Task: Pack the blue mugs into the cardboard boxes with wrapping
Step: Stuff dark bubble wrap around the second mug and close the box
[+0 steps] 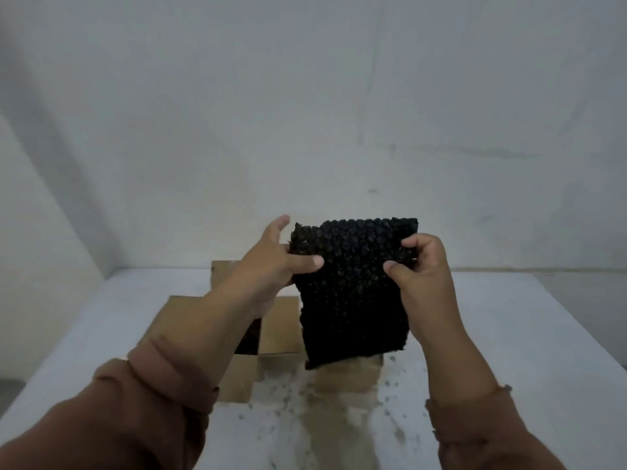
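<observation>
I hold a black bubble-wrap sheet [353,290] upright in the air above the table. My left hand [274,266] pinches its upper left edge between thumb and fingers. My right hand [420,266] grips its upper right edge. Below and behind the sheet sits an open cardboard box [281,330] with its flaps spread outward. Something dark lies inside the box, mostly hidden by my left forearm. No blue mug is visible.
The box rests on a white table [509,334] with dark specks and a brownish stain near its front. A plain grey wall stands right behind the table's far edge.
</observation>
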`<state>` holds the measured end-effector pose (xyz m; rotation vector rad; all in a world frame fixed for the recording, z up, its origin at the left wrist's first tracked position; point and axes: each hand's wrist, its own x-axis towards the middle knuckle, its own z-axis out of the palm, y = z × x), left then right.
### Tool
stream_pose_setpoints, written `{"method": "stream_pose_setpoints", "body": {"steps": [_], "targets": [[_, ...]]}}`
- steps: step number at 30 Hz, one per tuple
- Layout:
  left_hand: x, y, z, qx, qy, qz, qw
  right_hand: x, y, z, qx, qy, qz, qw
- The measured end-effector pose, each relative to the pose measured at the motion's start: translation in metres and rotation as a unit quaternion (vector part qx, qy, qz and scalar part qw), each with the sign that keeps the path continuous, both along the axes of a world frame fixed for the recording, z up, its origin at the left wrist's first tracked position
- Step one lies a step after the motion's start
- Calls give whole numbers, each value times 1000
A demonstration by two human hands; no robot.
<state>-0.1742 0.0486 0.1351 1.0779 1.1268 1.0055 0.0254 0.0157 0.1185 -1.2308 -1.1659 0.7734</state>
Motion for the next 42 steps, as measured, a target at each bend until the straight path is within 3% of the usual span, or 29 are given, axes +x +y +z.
{"method": "stream_pose_setpoints", "body": {"steps": [3, 5, 9, 14, 19, 25, 28, 32, 34, 37, 42], "targets": [[-45, -1, 4, 54, 104, 8, 993, -41, 8, 9, 21, -2, 25, 999], [-72, -2, 11, 77, 115, 32, 990, -64, 11, 15, 32, -2, 56, 998], [-121, -3, 31, 109, 41, 34, 993, -99, 16, 29, 44, -15, 109, 993], [-160, 4, 40, 71, -98, -16, 993, -128, 27, 46, 47, -68, 160, 984], [-175, 9, 36, 22, -116, -3, 993, -143, 31, 48, -12, -6, 275, 961], [-186, 5, 0, -102, -171, -62, 978, -167, 40, 31, -39, 124, 199, 972], [-178, 0, -24, -147, -140, -75, 976, -181, 45, 19, -47, 104, 147, 983], [-175, 4, -36, -125, -136, -21, 982, -181, 50, 4, -99, 91, 158, 978], [-177, 9, -38, -112, -145, 2, 983, -171, 49, 0, -188, 111, 183, 959], [-181, 10, -39, -98, -132, 13, 986, -162, 44, -8, -278, 47, 262, 923], [-191, 8, -45, -105, -124, -67, 984, -153, 44, -18, -221, 79, 233, 944]]}}
